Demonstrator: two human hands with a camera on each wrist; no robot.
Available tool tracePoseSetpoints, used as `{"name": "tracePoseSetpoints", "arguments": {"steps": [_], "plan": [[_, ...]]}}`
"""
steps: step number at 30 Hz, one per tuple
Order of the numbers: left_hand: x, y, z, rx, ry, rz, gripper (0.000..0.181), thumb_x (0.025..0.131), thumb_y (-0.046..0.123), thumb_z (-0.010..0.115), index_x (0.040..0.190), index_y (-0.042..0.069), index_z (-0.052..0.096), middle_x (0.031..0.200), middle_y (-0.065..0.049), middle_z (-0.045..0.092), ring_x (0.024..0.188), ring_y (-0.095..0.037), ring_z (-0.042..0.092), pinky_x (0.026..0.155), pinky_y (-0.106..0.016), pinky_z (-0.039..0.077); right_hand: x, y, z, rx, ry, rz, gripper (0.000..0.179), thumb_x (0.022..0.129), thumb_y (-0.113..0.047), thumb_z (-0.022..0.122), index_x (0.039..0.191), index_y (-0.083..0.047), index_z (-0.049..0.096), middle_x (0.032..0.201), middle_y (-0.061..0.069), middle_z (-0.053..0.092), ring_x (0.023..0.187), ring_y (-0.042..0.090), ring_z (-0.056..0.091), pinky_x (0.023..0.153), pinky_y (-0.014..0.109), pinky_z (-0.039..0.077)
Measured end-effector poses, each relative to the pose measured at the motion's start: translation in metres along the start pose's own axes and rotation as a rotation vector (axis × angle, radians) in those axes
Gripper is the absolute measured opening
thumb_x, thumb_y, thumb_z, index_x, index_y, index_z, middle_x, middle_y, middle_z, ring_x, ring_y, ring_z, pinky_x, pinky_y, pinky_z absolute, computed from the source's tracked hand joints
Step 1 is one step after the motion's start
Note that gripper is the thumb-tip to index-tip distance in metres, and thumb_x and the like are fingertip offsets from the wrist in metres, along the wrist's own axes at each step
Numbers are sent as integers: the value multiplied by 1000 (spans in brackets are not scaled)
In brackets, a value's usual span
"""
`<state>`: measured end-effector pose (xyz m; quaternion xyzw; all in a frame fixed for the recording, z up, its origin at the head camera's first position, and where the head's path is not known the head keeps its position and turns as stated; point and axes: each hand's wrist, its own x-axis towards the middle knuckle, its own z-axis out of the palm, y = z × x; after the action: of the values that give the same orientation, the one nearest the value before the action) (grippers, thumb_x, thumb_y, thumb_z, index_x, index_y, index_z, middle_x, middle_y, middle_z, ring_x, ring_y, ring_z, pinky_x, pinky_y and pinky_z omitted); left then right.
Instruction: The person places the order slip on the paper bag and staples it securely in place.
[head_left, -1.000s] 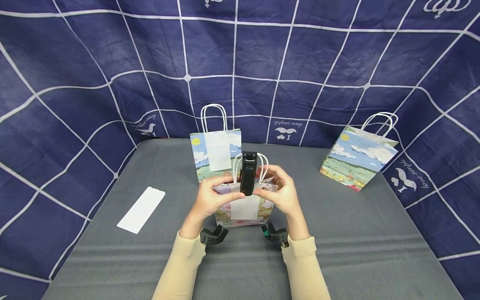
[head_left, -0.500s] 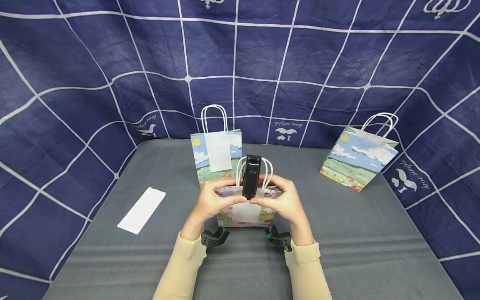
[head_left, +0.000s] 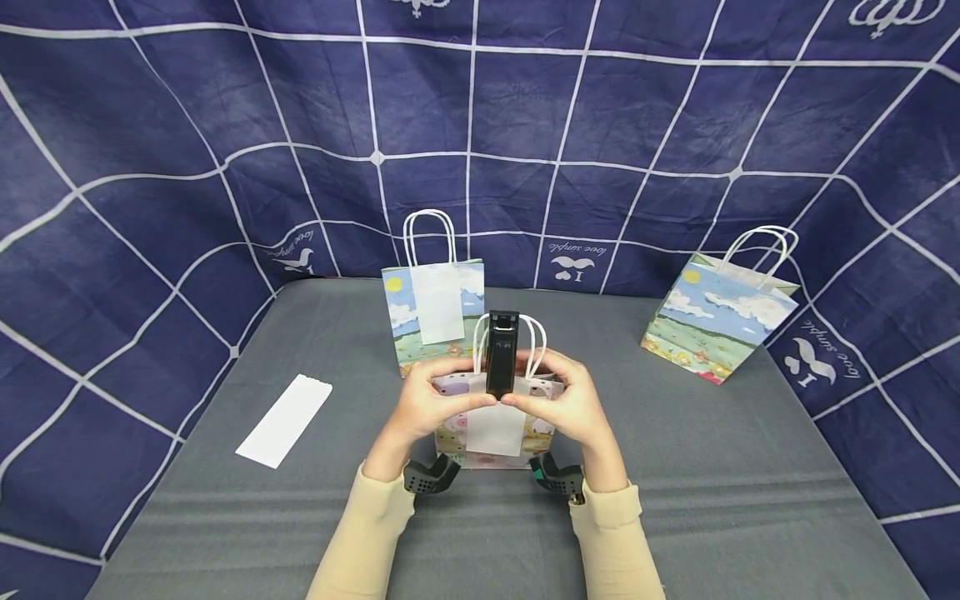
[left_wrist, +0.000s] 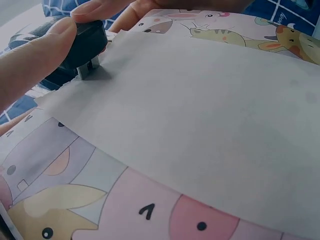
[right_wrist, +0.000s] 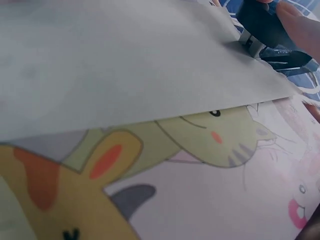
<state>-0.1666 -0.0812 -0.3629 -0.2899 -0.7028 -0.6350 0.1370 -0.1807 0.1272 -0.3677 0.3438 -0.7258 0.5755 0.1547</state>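
A black stapler (head_left: 502, 358) straddles the top edge of a small paper bag (head_left: 452, 432) printed with cartoon animals. Under its front end lies the top of a white paper strip (head_left: 495, 432), which hangs down the bag's front. My left hand (head_left: 422, 400) and right hand (head_left: 568, 402) grip from either side, thumbs together on the stapler's front end, other fingers behind the bag's rim and mostly hidden. In the left wrist view the stapler's head (left_wrist: 87, 47) meets the strip's ragged upper edge. White rope handles (head_left: 538, 337) stand up on both sides of the stapler.
Behind, a landscape-print bag (head_left: 401, 312) bears a white strip (head_left: 440, 304) on its front. Another landscape-print bag (head_left: 720, 312) stands at the right back. One loose white strip (head_left: 285, 421) lies on the grey cloth (head_left: 225, 517) at left. A blue checked curtain (head_left: 525, 100) encloses the back and sides.
Both hands and the stapler have shifted slightly right and down, and the thumbs have come together on the stapler. The animal-print bag's lower edge has moved a little nearer.
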Motion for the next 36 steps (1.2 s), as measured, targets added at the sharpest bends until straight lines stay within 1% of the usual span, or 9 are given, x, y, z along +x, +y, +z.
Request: {"name": "tracePoseSetpoints", "arguments": {"steps": [5,9,12,16,21,26,30,32,36], "plan": [[-1,2,0,44,3,3,35,62,-14,80,95,-14,68,92,-23,68,90,-11,63,79,-27,50,4,-15,2,35,-7,-27,44,61,15,79,101,11,63,91,15,68,84,12,64,73,25,51],[-1,5,0,75,8,23,35,62,-13,80,95,-13,68,91,-22,68,89,-14,64,79,-27,50,1,-4,3,31,2,-18,46,60,17,79,103,9,63,91,17,68,85,11,64,74,25,51],[-1,5,0,88,12,59,35,61,-13,80,94,-13,68,91,-22,68,88,-17,65,79,-27,50,-1,6,4,25,10,-9,48,61,15,79,106,8,63,92,17,68,87,13,64,76,27,51],[0,5,2,99,35,122,35,60,-14,80,93,-14,67,90,-23,68,86,-23,65,80,-27,49,-2,8,6,30,19,-17,46,65,10,80,108,7,62,92,15,68,87,14,64,77,31,51],[0,4,4,103,70,164,35,58,-16,80,91,-13,67,86,-23,67,81,-27,64,78,-27,48,-2,7,9,44,44,-26,42,67,10,79,107,8,62,90,16,68,85,13,64,74,28,52],[0,5,4,124,83,161,32,59,-14,80,89,-12,68,86,-22,67,81,-25,64,78,-25,49,0,6,12,49,66,-19,42,65,17,77,104,11,62,88,20,67,84,11,65,72,24,52],[1,4,1,125,73,150,33,58,-15,80,89,-11,68,86,-21,68,82,-22,65,77,-27,49,4,-7,11,32,33,-19,43,64,19,76,104,13,62,89,21,66,86,10,63,75,25,51],[0,5,-1,131,61,134,34,58,-13,81,90,-11,68,87,-21,68,84,-21,65,78,-28,49,5,-15,9,22,9,-15,43,64,19,75,104,13,61,90,21,66,86,10,62,76,27,51],[0,8,-2,122,22,56,39,59,-9,84,95,-9,69,93,-20,68,89,-19,63,82,-29,48,6,-25,5,7,-20,6,46,62,19,76,105,14,60,91,22,65,88,9,61,77,27,49]]}}
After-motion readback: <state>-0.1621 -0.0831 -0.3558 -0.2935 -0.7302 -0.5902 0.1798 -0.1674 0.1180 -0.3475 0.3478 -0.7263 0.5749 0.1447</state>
